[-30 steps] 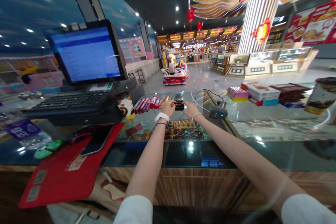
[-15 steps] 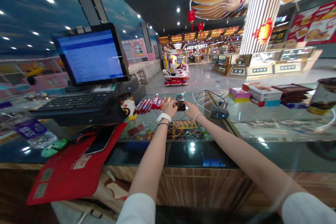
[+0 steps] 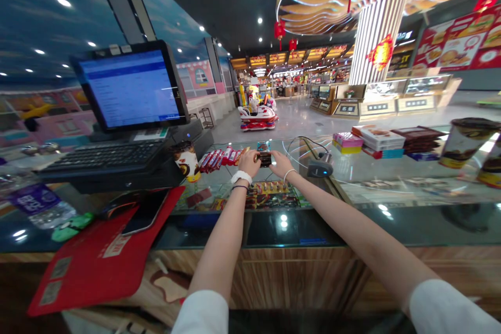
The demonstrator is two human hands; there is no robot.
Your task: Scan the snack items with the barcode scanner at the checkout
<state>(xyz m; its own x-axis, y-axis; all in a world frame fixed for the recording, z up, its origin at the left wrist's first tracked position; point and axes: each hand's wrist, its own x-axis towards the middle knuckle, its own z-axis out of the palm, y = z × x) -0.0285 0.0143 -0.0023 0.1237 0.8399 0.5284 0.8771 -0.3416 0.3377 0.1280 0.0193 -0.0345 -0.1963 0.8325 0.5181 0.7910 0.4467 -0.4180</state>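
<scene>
My left hand (image 3: 249,163) and my right hand (image 3: 281,165) flank a small stack of dark brown wrapped snack bars (image 3: 264,159) on the glass counter. The left fingers close on the stack's left end; the right fingers press its right end. Just behind the stack lies a small blue packet (image 3: 263,145). Left of my hands is a row of red-wrapped candy bars (image 3: 219,158), partly hidden by my left hand. A black barcode scanner (image 3: 320,167) rests to the right of my right hand.
On the left stand a monitor (image 3: 129,88), a keyboard (image 3: 104,155) and a paper cup (image 3: 187,162). A phone (image 3: 145,212) lies on a red mat (image 3: 97,266). Boxed snacks (image 3: 381,138) and a large cup (image 3: 465,143) stand on the right. Sweets show beneath the glass.
The view has shifted slightly, so most things sit a little further left. Both hands stay at the dark bars, with little visible movement.
</scene>
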